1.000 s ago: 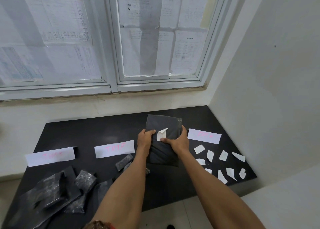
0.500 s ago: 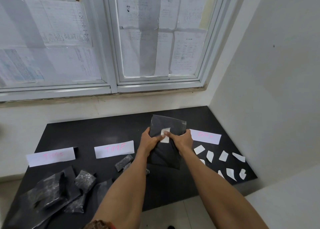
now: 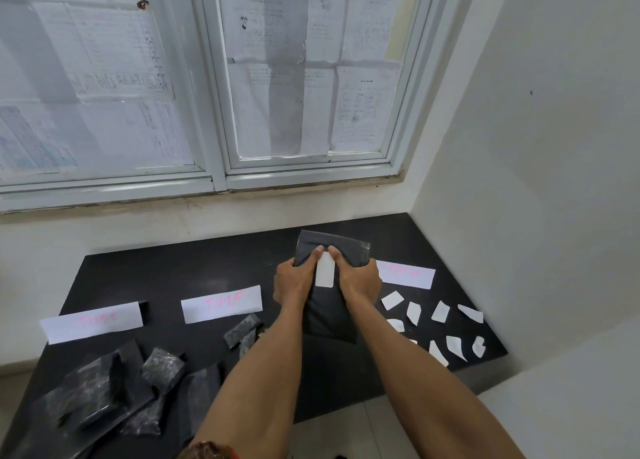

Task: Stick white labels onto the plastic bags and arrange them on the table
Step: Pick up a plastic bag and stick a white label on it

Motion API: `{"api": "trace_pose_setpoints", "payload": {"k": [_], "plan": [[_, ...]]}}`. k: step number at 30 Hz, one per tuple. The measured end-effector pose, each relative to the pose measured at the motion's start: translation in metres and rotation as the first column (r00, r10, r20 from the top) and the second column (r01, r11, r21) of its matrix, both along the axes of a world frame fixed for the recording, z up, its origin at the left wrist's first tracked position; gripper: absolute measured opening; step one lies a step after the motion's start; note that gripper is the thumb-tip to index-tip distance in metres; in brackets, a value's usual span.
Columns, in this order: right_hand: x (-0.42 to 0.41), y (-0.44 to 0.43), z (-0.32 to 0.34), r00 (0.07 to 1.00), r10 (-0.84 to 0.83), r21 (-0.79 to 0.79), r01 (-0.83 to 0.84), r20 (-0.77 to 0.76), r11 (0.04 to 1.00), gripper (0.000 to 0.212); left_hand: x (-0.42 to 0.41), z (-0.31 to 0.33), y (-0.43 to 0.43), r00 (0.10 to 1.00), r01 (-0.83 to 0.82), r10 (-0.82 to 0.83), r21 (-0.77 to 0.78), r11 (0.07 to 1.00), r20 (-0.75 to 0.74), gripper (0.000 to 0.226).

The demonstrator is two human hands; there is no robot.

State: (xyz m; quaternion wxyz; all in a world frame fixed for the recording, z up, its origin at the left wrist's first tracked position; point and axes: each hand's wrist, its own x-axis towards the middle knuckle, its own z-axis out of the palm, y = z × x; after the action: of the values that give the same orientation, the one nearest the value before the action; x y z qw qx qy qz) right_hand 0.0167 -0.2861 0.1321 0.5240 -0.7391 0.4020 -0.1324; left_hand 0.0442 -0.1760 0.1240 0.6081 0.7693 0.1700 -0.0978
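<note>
I hold a dark grey plastic bag point(image 3: 330, 316) upright above the black table point(image 3: 194, 271), right of centre. A white label point(image 3: 325, 274) lies flat on the bag's front. My left hand point(image 3: 294, 282) grips the bag's left edge with its thumb along the label's left side. My right hand point(image 3: 358, 278) grips the right edge, thumb pressed along the label's right side. Several loose white labels point(image 3: 440, 311) lie on the table to the right. More dark plastic bags point(image 3: 104, 392) are piled at the near left.
Three white paper strips with pink writing lie across the table: left point(image 3: 91, 321), middle point(image 3: 221, 302) and right point(image 3: 405, 273). Small crumpled bags point(image 3: 242, 332) sit beside my left forearm. A white wall closes off the right side, and a papered window is behind.
The label was a peeled-up tab under my right fingers; it now lies flat on the bag, with both thumbs pressing along its sides. The bag has stayed in both hands.
</note>
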Motion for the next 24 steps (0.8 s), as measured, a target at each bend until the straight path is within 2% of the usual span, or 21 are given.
{"api": "trace_pose_setpoints", "payload": {"k": [3,4,6,8,11,13,17,19,22,24], "plan": [[-0.004,-0.009,-0.006,0.970,0.226,-0.013,-0.226,0.084,0.974,0.076,-0.001,0.004,0.004,0.992,-0.081,0.084,0.043,0.996,-0.091,0.079],[-0.007,-0.013,-0.008,0.949,0.303,-0.025,-0.301,0.089,0.953,0.078,-0.002,0.004,0.005,0.989,-0.094,0.099,0.049,0.994,-0.113,0.075],[-0.009,-0.019,-0.014,0.906,0.419,-0.044,-0.417,0.055,0.908,0.090,-0.002,-0.001,0.009,0.983,-0.118,0.119,0.017,0.993,-0.140,0.068],[-0.009,-0.023,-0.019,0.866,0.500,-0.040,-0.499,0.014,0.865,0.102,-0.002,-0.010,0.012,0.978,-0.135,0.129,-0.024,0.991,-0.166,0.071],[-0.008,-0.027,-0.023,0.815,0.576,0.040,-0.574,-0.063,0.818,0.115,-0.002,-0.021,0.014,0.977,-0.142,0.135,-0.026,0.990,-0.167,0.064],[-0.008,-0.030,-0.029,0.805,0.585,0.120,-0.574,-0.094,0.810,0.111,-0.004,-0.025,0.015,0.976,-0.117,0.108,-0.035,0.993,-0.190,0.061],[-0.016,-0.033,-0.054,0.843,0.512,0.204,-0.479,-0.164,0.854,0.072,-0.009,-0.037,0.015,0.942,0.013,-0.050,-0.114,0.993,-0.333,0.054],[-0.023,-0.034,-0.069,0.859,0.469,0.223,-0.426,-0.206,0.877,0.056,-0.015,-0.042,0.012,0.906,0.064,-0.102,-0.103,0.993,-0.411,0.049],[-0.034,-0.036,-0.092,0.871,0.413,0.237,-0.357,-0.266,0.904,0.047,-0.030,-0.058,0.003,0.846,0.154,-0.178,-0.089,0.984,-0.503,0.045],[-0.037,-0.039,-0.104,0.858,0.410,0.223,-0.354,-0.309,0.908,0.044,-0.035,-0.072,-0.001,0.813,0.150,-0.183,-0.105,0.983,-0.553,0.046]]}}
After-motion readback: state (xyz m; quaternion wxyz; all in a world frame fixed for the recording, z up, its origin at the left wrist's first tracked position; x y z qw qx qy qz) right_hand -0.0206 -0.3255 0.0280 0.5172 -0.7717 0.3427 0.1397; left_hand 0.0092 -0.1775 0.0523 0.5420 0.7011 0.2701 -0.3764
